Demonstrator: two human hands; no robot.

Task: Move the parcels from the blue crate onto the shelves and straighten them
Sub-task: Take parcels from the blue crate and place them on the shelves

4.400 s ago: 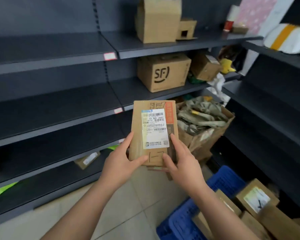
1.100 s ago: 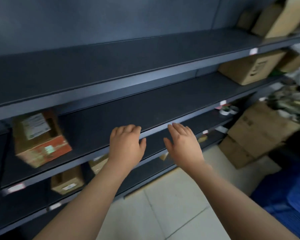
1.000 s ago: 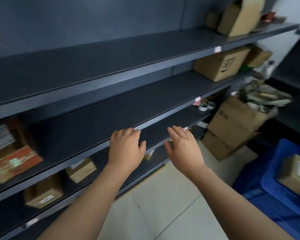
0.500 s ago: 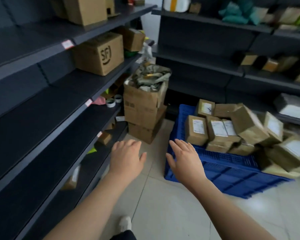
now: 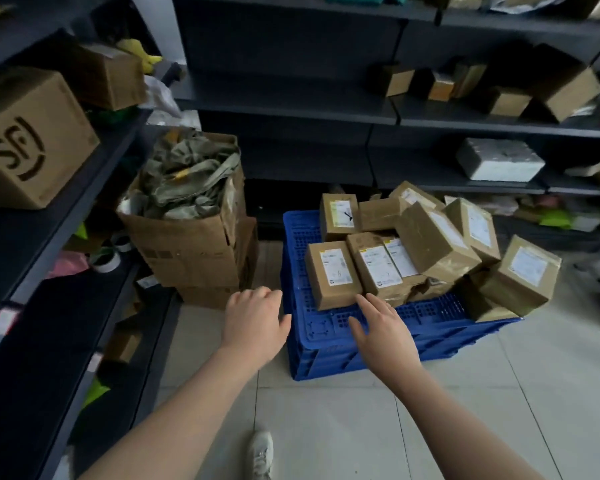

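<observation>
A blue crate (image 5: 329,344) stands on the tiled floor, heaped with several brown cardboard parcels bearing white labels. The nearest parcel (image 5: 333,275) lies at the crate's front left, with another parcel (image 5: 378,265) beside it. My right hand (image 5: 381,327) reaches over the crate's front rim, fingers straight, fingertips just below the nearest parcel, holding nothing. My left hand (image 5: 257,320) hovers left of the crate with relaxed fingers, also holding nothing. Dark shelves (image 5: 84,174) run along the left.
An open carton stuffed with crumpled packaging (image 5: 191,216) stands left of the crate on other cartons. A large SF box (image 5: 25,140) sits on the left shelf. Back shelves (image 5: 447,119) carry small parcels and a white foam box (image 5: 499,161). My shoe (image 5: 262,455) shows below.
The parcel I held earlier has left my hands. I have turned from the left shelves toward the crate, and both hands have moved nearer to it, the right one reaching the front parcels.
</observation>
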